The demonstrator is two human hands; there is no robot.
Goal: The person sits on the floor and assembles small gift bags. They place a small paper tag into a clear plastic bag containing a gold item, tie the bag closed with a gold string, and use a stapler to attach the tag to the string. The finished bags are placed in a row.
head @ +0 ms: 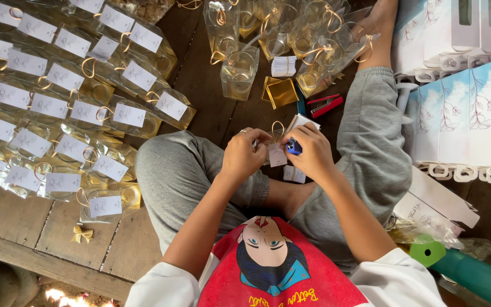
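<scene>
I sit cross-legged on a wooden floor. My left hand (244,154) and my right hand (313,151) meet over my lap, both pinching a small white tag (277,154) with a gold ribbon loop (278,129) above it. My right hand also grips a small blue tool (294,148), pressed against the tag. A small stack of white tags (294,174) lies just below my hands, and another white card (301,121) peeks out behind my right fingers.
Several clear gift bags with white tags and gold handles (58,108) cover the floor at left; untagged clear bags (240,68) stand ahead. A red stapler (325,104), gold foil (281,91), a gold bow (82,233), white floral boxes (467,108) at right, a green tube (473,276).
</scene>
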